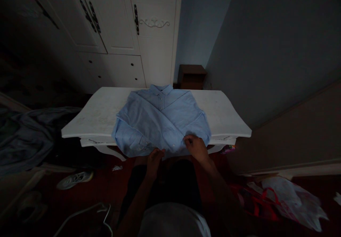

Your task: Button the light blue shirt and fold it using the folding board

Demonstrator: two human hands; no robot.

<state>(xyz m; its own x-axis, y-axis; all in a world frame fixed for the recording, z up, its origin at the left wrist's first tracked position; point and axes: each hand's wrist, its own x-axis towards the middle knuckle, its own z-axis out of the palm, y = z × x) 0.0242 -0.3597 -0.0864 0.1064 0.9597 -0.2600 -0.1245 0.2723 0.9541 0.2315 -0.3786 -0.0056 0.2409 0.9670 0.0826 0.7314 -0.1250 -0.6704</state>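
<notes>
A light blue button-up shirt (173, 113) lies on the white table (98, 113), its collar at the far edge and its lower hem reaching the near edge. Its sleeves are folded inward across the front, with one cuff at the lower left. My left hand (155, 160) is at the near hem, fingers pinched together on the fabric. Farther right, my right hand (196, 147) rests on the lower part of the shirt, its fingers curled and closed on the cloth. The exact grip of the fingertips is dim.
Behind the table stands a white wardrobe (157, 45) and a small brown cabinet (192, 74). A shoe (75, 180) and a white hanger (77, 214) lie at lower left. Dark clothes (29, 134) are piled left. Plastic bags (290, 198) sit on the floor at right, near the wall.
</notes>
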